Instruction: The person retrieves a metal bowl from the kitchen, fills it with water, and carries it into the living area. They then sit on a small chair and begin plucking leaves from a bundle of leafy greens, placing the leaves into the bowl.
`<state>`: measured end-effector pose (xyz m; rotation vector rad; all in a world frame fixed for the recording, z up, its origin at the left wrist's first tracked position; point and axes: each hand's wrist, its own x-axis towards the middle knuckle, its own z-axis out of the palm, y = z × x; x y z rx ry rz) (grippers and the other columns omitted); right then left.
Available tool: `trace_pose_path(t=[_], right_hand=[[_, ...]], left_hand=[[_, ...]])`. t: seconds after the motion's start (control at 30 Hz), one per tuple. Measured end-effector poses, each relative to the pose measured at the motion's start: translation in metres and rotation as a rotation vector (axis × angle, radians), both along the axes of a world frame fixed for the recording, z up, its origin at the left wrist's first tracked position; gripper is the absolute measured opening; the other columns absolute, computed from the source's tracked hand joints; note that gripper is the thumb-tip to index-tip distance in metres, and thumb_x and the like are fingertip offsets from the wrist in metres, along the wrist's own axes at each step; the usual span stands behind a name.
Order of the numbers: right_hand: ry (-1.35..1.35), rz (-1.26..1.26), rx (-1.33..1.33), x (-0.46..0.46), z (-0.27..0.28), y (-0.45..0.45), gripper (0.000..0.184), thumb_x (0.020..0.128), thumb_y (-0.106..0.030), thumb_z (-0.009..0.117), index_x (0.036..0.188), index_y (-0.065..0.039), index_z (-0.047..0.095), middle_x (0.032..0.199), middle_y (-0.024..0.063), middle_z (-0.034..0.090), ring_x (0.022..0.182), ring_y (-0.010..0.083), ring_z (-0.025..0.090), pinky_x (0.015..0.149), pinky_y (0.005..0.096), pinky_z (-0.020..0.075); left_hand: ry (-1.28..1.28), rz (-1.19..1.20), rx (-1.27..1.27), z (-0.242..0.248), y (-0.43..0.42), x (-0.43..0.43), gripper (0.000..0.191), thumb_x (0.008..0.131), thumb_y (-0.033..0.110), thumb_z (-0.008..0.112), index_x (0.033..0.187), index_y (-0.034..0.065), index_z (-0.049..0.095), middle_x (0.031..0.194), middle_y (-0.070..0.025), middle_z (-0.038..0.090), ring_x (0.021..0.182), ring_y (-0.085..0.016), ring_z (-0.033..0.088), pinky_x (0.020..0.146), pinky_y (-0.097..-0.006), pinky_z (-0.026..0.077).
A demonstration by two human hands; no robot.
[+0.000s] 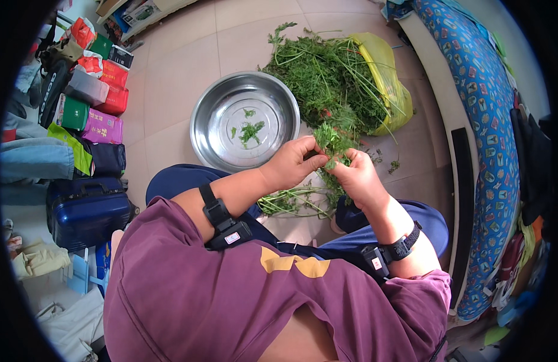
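Both my hands meet just right of a steel basin, around a leafy green sprig. My left hand pinches it from the left between thumb and fingers. From the right, my right hand grips its lower part. A few small leaf pieces lie in the round stainless steel basin. Beyond my hands, a large heap of feathery greens spills out of a yellow plastic bag. Cut stems lie on the floor below my hands, between my legs.
Boxes and bags line the left side, with a dark blue suitcase nearer me. A bed with a blue patterned cover stands on the right. Shelving is at the top left. Leaf scraps lie on the tiled floor.
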<state>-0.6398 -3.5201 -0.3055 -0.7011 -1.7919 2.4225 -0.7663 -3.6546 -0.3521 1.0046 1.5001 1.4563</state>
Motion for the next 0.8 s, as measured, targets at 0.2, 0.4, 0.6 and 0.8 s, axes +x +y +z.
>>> trace_pose_path(t=[0.2,0.4,0.6,0.8], right_hand=[[-0.098,-0.113,0.016,0.002,0.007,-0.005,0.013,0.083,-0.005,0.061,0.095,-0.001,0.063,0.085,-0.0021,0.063,0.068,0.0026,0.052,0.06,0.0185,0.0421],[0.063,-0.389,-0.052,-0.001,0.021,0.026,0.008,0.087,-0.015,0.05,0.085,-0.008,0.053,0.069,0.0008,0.049,0.054,0.01,0.043,0.048,0.0247,0.037],[0.268,-0.62,-0.444,-0.001,0.031,0.08,0.013,0.091,-0.015,0.045,0.091,-0.004,0.051,0.094,0.0096,0.06,0.086,0.0208,0.056,0.063,0.0303,0.0466],[0.09,-0.712,-0.352,-0.047,0.021,0.091,0.022,0.098,-0.019,0.042,0.104,0.0,0.052,0.095,0.0117,0.058,0.091,0.0241,0.056,0.071,0.0346,0.0497]], left_hand=[[-0.117,-0.023,0.008,0.002,-0.002,0.006,0.019,0.095,0.021,0.057,0.097,0.0021,0.056,0.076,-0.0014,0.055,0.07,-0.009,0.05,0.065,-0.0265,0.044],[-0.369,-0.063,0.116,0.003,-0.002,0.001,0.014,0.097,0.018,0.055,0.104,0.0051,0.055,0.084,0.0008,0.056,0.076,-0.008,0.05,0.072,-0.0254,0.043],[-0.373,-0.121,0.158,0.005,-0.006,-0.002,0.011,0.097,0.014,0.054,0.106,0.0072,0.053,0.101,-0.0017,0.056,0.084,-0.01,0.05,0.08,-0.0267,0.044],[-0.278,-0.217,0.225,0.007,-0.011,0.005,0.012,0.098,0.016,0.052,0.106,0.0072,0.053,0.104,-0.0019,0.056,0.088,-0.013,0.051,0.084,-0.0302,0.043]])
